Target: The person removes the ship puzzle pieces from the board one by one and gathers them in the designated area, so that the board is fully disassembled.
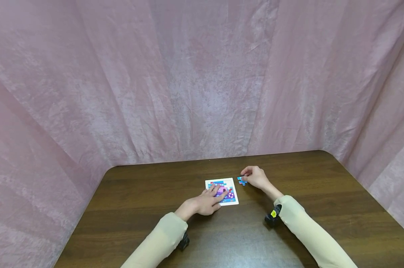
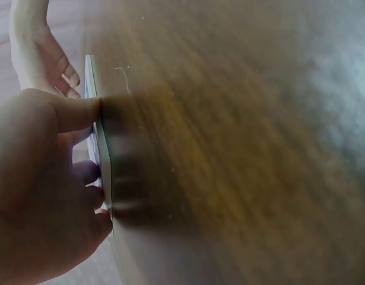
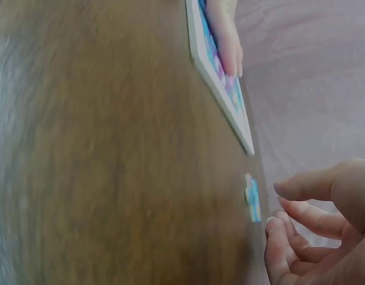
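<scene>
A square picture puzzle in a white frame (image 1: 235,201) lies on the table, with a pink, purple and blue picture inside. My left hand (image 1: 207,202) rests on it with fingers spread, covering part of the picture; in the left wrist view the thumb (image 2: 81,113) lies at the frame's near edge. Just right of the frame are loose blue jigsaw pieces (image 1: 241,182). My right hand (image 1: 256,178) hovers at them, fingers bent loosely. In the right wrist view the pieces (image 3: 253,199) lie beside the thumb and fingertips, with nothing visible between them.
The brown wooden table (image 1: 148,190) has rounded far corners. Behind its far edge hangs a pink velvet curtain (image 1: 202,82). Dark wrist cameras sit under both sleeves, the right one (image 1: 272,217) with a yellow mark.
</scene>
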Tool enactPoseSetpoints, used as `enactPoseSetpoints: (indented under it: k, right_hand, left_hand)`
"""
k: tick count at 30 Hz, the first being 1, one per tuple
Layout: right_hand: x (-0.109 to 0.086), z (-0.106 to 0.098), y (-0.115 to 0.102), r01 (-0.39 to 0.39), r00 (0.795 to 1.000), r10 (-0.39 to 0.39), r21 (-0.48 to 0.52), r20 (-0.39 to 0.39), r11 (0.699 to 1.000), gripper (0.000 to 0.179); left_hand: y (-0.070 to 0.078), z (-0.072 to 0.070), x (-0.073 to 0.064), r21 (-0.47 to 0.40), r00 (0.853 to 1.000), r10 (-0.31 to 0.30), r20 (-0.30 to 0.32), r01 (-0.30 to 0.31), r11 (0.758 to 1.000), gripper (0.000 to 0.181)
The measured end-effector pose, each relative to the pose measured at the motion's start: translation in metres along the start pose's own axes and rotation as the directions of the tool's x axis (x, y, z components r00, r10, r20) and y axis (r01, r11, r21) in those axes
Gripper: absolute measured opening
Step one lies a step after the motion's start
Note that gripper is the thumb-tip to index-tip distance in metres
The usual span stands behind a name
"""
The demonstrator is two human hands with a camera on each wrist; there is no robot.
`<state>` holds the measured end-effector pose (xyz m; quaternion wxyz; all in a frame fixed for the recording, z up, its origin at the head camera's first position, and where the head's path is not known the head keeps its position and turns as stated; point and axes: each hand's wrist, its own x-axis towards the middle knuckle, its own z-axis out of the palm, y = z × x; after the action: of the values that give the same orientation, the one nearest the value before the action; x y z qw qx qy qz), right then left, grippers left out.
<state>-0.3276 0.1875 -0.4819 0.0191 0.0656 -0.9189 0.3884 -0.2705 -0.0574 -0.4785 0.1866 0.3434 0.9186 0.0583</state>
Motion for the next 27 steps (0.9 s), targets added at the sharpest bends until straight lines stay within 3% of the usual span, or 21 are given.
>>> enactPoseSetpoints:
  k: [11, 27]
  right_hand:
    - [-0.005, 0.002, -0.014, 0.005, 0.997, -0.008, 0.043, 0.077, 0.999, 0.014]
    - [-0.006, 0.007, -0.019, 0.001, 0.993, -0.007, 0.051, 0.117, 0.999, 0.011]
  left_hand:
    - [0.0, -0.003, -0.001, -0.045, 1.0, 0.019, 0.01, -0.018, 0.999, 0.056]
    - [-0.002, 0.001, -0.002, -0.076, 1.0, 0.015, -0.009, -0.016, 0.997, 0.058]
